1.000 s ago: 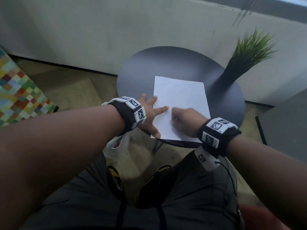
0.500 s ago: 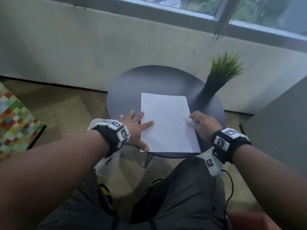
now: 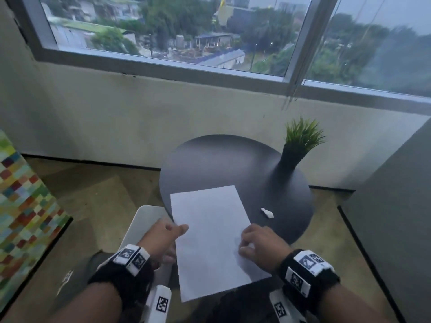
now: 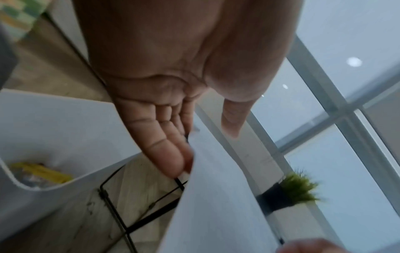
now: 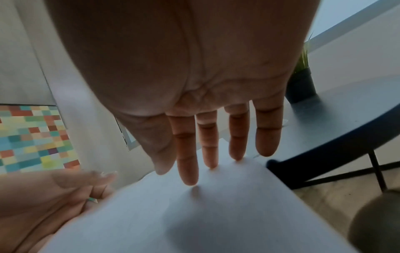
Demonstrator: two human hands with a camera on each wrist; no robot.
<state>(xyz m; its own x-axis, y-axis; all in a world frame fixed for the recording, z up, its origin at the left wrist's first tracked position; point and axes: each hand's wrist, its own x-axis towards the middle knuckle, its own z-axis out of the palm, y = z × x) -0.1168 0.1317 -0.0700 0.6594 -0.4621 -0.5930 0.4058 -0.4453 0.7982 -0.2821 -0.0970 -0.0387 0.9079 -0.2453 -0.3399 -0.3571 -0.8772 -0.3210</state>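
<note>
A white sheet of paper point(image 3: 210, 241) lies on the round dark table point(image 3: 221, 164), its near half hanging over the table's near edge. My left hand point(image 3: 179, 231) pinches the sheet's left edge, thumb on top. In the left wrist view the fingers point(image 4: 171, 154) lie under the paper point(image 4: 216, 205) and the thumb above it. My right hand point(image 3: 245, 243) rests on the sheet's right side. The right wrist view shows its straight fingers point(image 5: 187, 164) touching the top of the paper point(image 5: 205, 214).
A small white crumpled bit point(image 3: 267, 213) lies on the table right of the sheet. A potted green plant point(image 3: 300, 141) stands at the table's far right. A white bin point(image 3: 144, 220) stands on the floor left of the table, a checkered cushion point(image 3: 23, 206) further left.
The sheet slid toward me and now overhangs the table's near edge. My left hand went from flat to pinching the edge. My right hand left the white bit and moved onto the paper.
</note>
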